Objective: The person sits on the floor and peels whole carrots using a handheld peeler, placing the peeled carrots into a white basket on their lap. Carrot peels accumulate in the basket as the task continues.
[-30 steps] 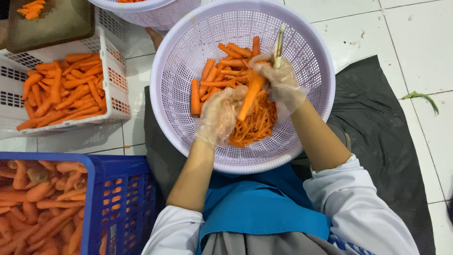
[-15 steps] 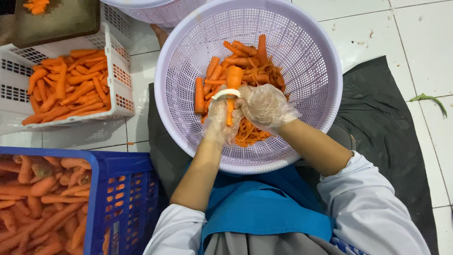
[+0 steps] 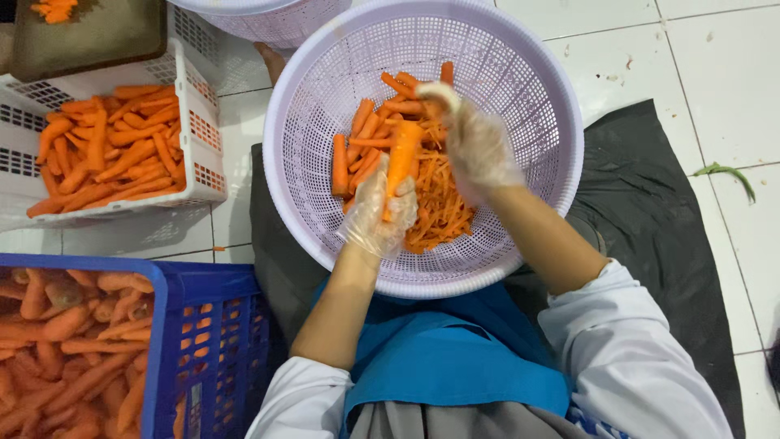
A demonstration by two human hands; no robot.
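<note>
White tiled floor, with a dark mat point(image 3: 650, 203) spread under the seated person and a round lilac perforated basket point(image 3: 325, 89) resting at the lap. Compared with half a second ago, the carrot point(image 3: 401, 159) has been raised and swung from hanging roughly straight down to leaning up and away from the body; the right hand point(image 3: 479, 150) has moved from the carrot's upper end out to the far right of it. The left hand point(image 3: 378, 213), in a clear glove, is clenched round the carrot's lower end. The carrot's long axis runs near vertical in the view, tilted slightly right, free end pointing away from the person, over the peelings and peeled carrots point(image 3: 366, 138) in the basket. The gloved right hand is closed round a pale peeler point(image 3: 437, 91); its blade is blurred. A white crate point(image 3: 195, 122) of carrots stands to the left, a blue crate point(image 3: 195, 325) nearer.
</note>
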